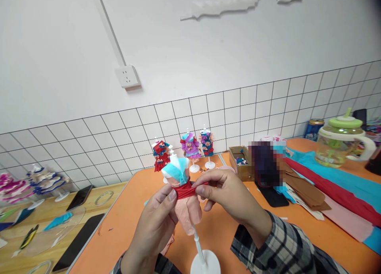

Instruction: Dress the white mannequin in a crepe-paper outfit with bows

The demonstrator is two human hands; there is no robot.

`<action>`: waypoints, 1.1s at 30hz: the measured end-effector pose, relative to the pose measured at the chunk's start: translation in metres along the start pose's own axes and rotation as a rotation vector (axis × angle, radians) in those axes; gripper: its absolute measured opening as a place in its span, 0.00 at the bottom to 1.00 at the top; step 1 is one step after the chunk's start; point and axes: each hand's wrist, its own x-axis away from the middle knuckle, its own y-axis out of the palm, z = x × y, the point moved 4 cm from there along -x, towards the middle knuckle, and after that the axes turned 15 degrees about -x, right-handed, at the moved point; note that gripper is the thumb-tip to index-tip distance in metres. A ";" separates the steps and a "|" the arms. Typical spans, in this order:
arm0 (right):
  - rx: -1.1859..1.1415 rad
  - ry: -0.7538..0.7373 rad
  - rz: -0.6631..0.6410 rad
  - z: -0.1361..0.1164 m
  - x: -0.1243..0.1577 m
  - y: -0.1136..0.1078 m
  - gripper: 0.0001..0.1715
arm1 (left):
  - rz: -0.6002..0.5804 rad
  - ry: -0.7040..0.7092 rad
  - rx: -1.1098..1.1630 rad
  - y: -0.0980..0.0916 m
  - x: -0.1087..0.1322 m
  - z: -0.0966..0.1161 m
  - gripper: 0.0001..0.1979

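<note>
A miniature dress form [188, 212] on a white stand [205, 263] tilts in front of me, wrapped in pink paper with light-blue paper across its white chest. Around its waist runs a red crepe paper band [185, 191]. My left hand [159, 216] grips the form's side, its thumb pressed on the band's left end. At the band's right end, thumb and forefinger of my right hand [222, 188] pinch the red paper. The left fingers behind the form are partly hidden.
Several dressed mini forms [190, 147] stand along the tiled wall. A cardboard box [241, 166] holds paper scraps. Coloured paper sheets [342, 194] and a teapot-like jug [335, 145] are at right. On the wooden table at left lie scissors [29, 237] and a phone [79, 197].
</note>
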 end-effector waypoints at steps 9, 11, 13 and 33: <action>-0.184 0.070 0.059 0.012 -0.002 -0.004 0.11 | -0.091 0.008 0.080 0.000 0.001 -0.003 0.18; -0.172 0.065 0.076 0.013 -0.002 -0.004 0.12 | -0.084 0.016 0.077 0.001 -0.001 -0.003 0.18; -0.111 0.044 0.084 0.012 -0.003 -0.005 0.09 | -0.064 0.031 0.065 0.002 -0.003 -0.002 0.17; 0.027 0.190 -0.184 0.024 -0.007 0.001 0.29 | 0.031 -0.280 -0.082 0.011 0.003 -0.024 0.09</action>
